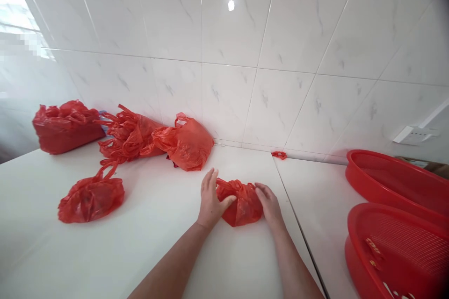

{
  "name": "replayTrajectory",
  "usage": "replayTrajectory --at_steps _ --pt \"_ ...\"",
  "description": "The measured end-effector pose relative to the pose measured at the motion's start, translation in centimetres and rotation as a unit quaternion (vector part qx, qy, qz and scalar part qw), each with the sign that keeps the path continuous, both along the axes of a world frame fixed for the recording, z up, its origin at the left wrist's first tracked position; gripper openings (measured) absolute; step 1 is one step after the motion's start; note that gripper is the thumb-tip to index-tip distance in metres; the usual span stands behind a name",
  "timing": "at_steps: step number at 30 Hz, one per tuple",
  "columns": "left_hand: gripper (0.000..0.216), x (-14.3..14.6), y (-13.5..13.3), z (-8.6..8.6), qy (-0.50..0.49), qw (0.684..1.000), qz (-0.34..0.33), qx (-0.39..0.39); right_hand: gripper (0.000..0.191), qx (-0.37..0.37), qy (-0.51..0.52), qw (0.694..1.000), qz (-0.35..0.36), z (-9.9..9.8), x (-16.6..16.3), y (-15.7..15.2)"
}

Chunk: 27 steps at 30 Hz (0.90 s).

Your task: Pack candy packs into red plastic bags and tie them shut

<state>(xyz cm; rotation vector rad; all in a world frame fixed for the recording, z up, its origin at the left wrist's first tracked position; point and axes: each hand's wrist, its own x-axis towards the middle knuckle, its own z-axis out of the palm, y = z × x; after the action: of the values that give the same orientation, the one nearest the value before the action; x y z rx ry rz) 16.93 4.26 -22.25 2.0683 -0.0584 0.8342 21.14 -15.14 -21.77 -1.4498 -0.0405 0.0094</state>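
Observation:
A small red plastic bag (242, 210) with bunched-up handles sits on the white tabletop between my two hands. On its left side is my left hand (212, 200), fingers stretched upward and thumb spread out over the front of the bag. My right hand (269, 203) lies along the opposite side, its fingers extended with their tips at the bag's upper right edge. Neither hand is closed around the bag. What the bag contains is hidden by the red plastic.
Another red bag (91, 198) lies to the left. Along the tiled wall stand a tied bag (194, 145), bunched bags (129, 135) and a boxy bag (66, 126). A red scrap (279, 154) lies near the table seam. Right are a red basin (382, 180) and a red basket (365, 243).

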Motion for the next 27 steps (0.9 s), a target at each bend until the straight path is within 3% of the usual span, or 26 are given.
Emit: replayTrajectory --at_steps 3,6,8,11,15,18,21,24,27 --pt "0.092 -0.4 -0.8 0.1 0.036 0.994 -0.072 0.077 0.023 -0.078 -0.036 0.992 0.088 0.2 -0.8 0.9" --pt "0.061 -0.6 -1.0 0.1 0.082 0.982 -0.13 0.108 0.02 -0.117 -0.038 0.986 0.115 0.1 -1.0 1.1" --pt "0.05 -0.9 -0.6 0.1 0.098 0.982 -0.125 0.101 0.023 -0.133 -0.036 0.985 0.108 -0.1 -1.0 1.0" --pt "0.046 -1.6 1.3 0.2 0.107 0.989 -0.065 0.074 0.031 -0.141 -0.047 0.985 0.083 -0.3 -0.9 0.7" --pt "0.042 -3.5 6.3 1.1 0.103 0.993 0.03 0.053 0.038 -0.195 -0.035 0.979 0.054 -0.3 -0.9 0.8" --pt "0.041 -5.3 11.0 2.9 0.076 0.985 0.145 0.044 0.035 -0.24 -0.024 0.969 0.053 -0.3 -0.9 1.1" --pt "0.04 -6.9 14.5 5.0 0.05 0.957 0.283 0.038 0.03 -0.269 -0.032 0.961 0.051 -0.3 -1.0 1.3" --pt "0.049 -7.9 15.6 6.6 0.045 0.912 0.4 0.083 0.027 -0.284 -0.042 0.957 0.045 -0.5 -0.9 1.5" --pt "0.059 -7.7 14.5 7.6 0.015 0.889 0.429 0.158 0.026 -0.288 -0.041 0.956 0.041 -0.7 -0.9 1.6"
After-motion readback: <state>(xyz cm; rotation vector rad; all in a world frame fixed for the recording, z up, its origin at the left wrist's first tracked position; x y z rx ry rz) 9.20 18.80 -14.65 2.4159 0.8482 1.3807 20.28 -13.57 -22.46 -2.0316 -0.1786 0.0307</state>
